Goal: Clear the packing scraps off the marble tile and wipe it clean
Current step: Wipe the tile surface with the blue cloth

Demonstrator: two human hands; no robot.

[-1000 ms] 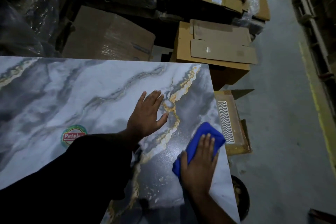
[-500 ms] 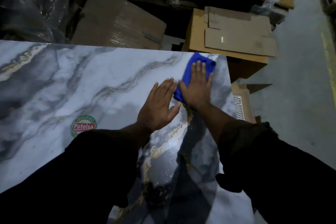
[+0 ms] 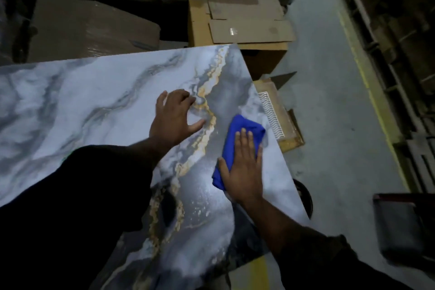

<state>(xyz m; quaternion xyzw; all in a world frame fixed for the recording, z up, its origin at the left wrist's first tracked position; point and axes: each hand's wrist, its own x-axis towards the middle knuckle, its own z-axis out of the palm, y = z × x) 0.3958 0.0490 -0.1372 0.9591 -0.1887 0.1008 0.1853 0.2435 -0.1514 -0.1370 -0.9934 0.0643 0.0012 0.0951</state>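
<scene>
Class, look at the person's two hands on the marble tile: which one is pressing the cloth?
The right hand, nearer the tile's right edge, lies flat on the blue cloth. The left hand rests bare on the marble tile, fingers spread, with no cloth under it.

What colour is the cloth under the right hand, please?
Bright blue cloth, clearest in the head view.

Marble tile: white-grey clouded ground, dark grey veins, gold vein. Cloth: solid blue. Cardboard boxes: plain brown. Floor: grey, yellow line.
</scene>
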